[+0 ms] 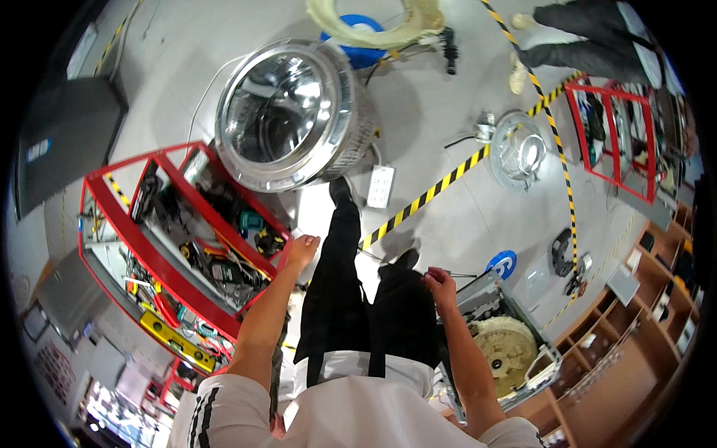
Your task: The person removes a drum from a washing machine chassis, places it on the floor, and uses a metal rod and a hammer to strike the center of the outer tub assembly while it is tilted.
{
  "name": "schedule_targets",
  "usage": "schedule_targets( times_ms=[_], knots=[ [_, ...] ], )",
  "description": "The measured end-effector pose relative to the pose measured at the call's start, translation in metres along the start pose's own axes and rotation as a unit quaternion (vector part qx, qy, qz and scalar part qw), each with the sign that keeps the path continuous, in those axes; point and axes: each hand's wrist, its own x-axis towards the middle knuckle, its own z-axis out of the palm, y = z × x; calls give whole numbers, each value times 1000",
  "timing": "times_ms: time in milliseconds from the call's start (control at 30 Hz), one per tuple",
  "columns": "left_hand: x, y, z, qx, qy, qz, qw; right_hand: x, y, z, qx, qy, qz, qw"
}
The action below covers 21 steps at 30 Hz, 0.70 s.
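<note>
I stand looking down at my black trousers and shoes. My left hand (302,247) is raised beside the corner of a red metal tool cart (173,265), fingers loosely curled, nothing visible in it. My right hand (440,286) is pinched around a thin metal rod or wire (455,275) above the edge of a grey machine housing (499,345) with a cream round part inside. A large shiny steel washer drum (295,112) lies on the floor ahead of my feet.
Yellow-black tape (441,185) crosses the grey floor. A white power strip (380,186) lies near the drum. A smaller round metal part (517,148) and another red cart (614,134) are at right, where a person's legs (575,37) show. Wooden shelves (635,328) stand at lower right.
</note>
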Motion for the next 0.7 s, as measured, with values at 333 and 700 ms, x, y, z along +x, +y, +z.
schedule_targets(
  times_ms=[333,700],
  knots=[
    [-5,1,54,186,-34,85,978,-85,163,-50,-54,231,-63,969],
    [-138,81,188,388,-61,224,892,-175,572,-26,168,314,114,928]
  ],
)
